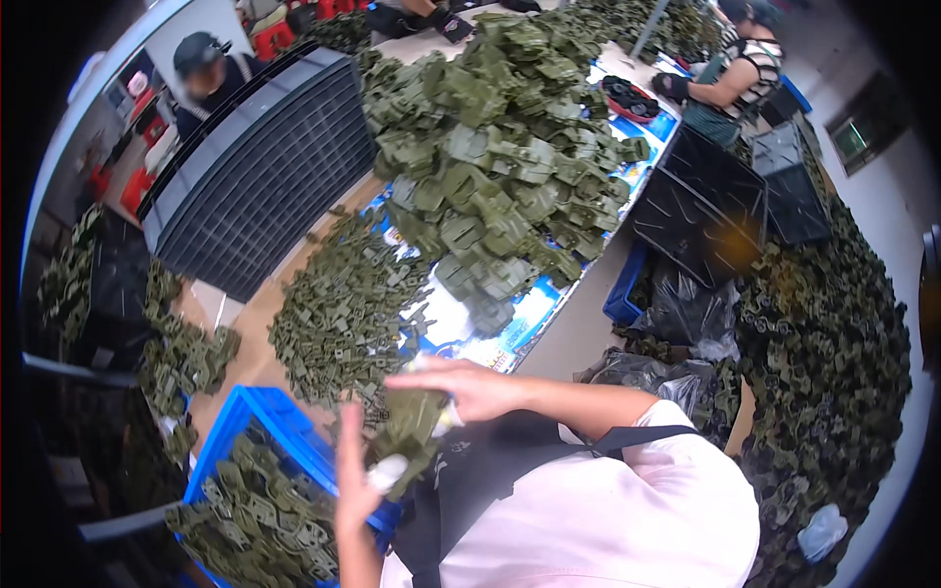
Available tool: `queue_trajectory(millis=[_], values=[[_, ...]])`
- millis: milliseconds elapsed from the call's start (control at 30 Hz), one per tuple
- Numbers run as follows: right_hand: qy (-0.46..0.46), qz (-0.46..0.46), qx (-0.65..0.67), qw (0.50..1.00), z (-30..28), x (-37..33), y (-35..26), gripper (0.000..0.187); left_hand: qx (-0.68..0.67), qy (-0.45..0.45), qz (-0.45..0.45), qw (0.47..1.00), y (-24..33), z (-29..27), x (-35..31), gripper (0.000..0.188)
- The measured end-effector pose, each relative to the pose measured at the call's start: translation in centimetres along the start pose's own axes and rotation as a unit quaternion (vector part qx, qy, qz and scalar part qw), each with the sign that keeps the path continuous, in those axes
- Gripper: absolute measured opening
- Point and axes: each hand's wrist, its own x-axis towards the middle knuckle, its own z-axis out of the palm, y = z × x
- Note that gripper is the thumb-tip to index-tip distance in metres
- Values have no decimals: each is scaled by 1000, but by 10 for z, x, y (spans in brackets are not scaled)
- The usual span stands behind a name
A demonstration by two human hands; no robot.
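Note:
An olive-green moulded plastic part (pixel 410 423) is held between my two hands in front of my body. My left hand (pixel 355 480) grips its lower left side, with the thumb, wrapped in white, against it and the fingers pointing up. On its upper right, my right hand (pixel 470 388) holds the part, fingers stretched across the top edge; white wrapping shows on these digits too. Motion blurs both hands a little. Just beyond them, a heap of small olive-green parts (pixel 338 294) covers the table. Close to my left forearm stands a blue crate (pixel 230 416) filled with larger green parts.
A large pile of green plastic pieces (pixel 500 167) rises on the table beyond. Stacked dark trays (pixel 265 171) stand at the left. Black crates (pixel 701 201), plastic bags (pixel 676 314) and a floor heap of parts (pixel 823 392) lie right. Other people work at the far side.

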Motion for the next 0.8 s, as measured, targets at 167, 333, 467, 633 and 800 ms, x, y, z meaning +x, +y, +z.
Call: queue_trajectory(millis=[167, 333, 467, 633, 800], values=[[85, 49, 43, 994, -24, -37, 0, 72, -149, 11, 27, 988, 18, 6, 7, 124], [126, 74, 116, 982, -58, -81, 6, 64, -8, -55, 193, 980, 20, 43, 33, 117], [180, 60, 25, 982, -102, -106, 1, 51, 12, -28, 210, 977, 44, 85, 71, 113], [304, -20, -273, 913, -246, -89, 12, 49, 88, 88, 242, 962, 76, 117, 161, 112], [649, -109, -98, 746, -488, -5, 153, 43, 221, 289, -20, 931, 66, 51, 143, 85]])
